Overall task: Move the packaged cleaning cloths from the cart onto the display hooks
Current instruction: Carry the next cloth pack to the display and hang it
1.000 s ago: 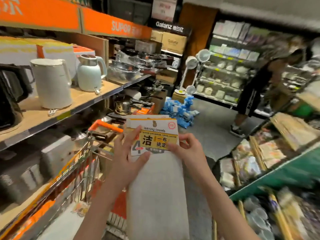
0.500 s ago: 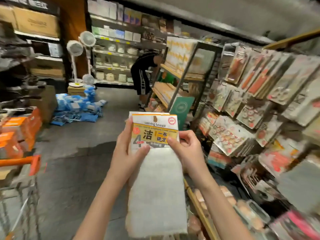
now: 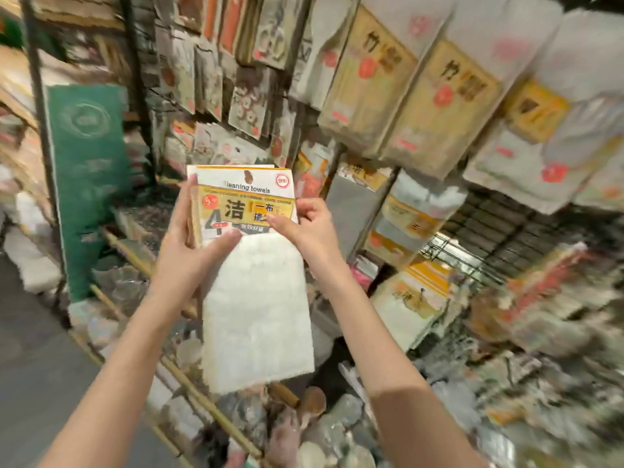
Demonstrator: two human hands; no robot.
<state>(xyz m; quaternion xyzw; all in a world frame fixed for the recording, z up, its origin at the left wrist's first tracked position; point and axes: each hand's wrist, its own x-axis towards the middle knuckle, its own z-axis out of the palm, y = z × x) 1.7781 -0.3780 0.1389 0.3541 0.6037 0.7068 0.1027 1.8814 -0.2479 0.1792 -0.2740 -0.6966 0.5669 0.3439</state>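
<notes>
White cloth pack (image 3: pixel 256 298) with yellow header card held upright, mid-frame, head view. Left hand (image 3: pixel 189 244) grips card's left edge, thumb on front, fingers behind. Right hand (image 3: pixel 309 228) pinches card's right edge, grip narrow. Cloth hangs below both grips. Hanging packs (image 3: pixel 405 106) on display above and right of grips, blurred. Green sign (image 3: pixel 89 170) left of grips.

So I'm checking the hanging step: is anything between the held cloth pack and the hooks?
Nothing visible. Both the left hand and right hand hold the cloth pack in open air before the blurred rack of hanging packs.
</notes>
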